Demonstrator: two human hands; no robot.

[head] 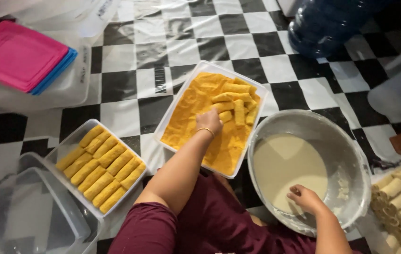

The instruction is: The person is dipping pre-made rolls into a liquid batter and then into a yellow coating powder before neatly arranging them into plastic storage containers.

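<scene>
My left hand (208, 121), a thin gold bracelet on the wrist, is pressed into the orange crumbs of a white rectangular tray (179, 101), next to several crumb-coated rolls (234, 99) piled at its far right. Whether it grips a roll I cannot tell. My right hand (306, 197) dips into pale batter (287, 167) in a large grey metal bowl (351, 155), fingers curled at the batter's near edge. A clear tub (68, 141) at the left holds several coated rolls (100, 167) in neat rows. Plain uncoated rolls (400, 197) lie at the far right.
Everything sits on a black-and-white chequered floor under clear plastic sheet. Pink and blue lids (21, 55) rest on clear containers at the top left. Empty clear tubs (26, 211) stand at the bottom left. A dark blue water bottle (325, 23) lies at the top right.
</scene>
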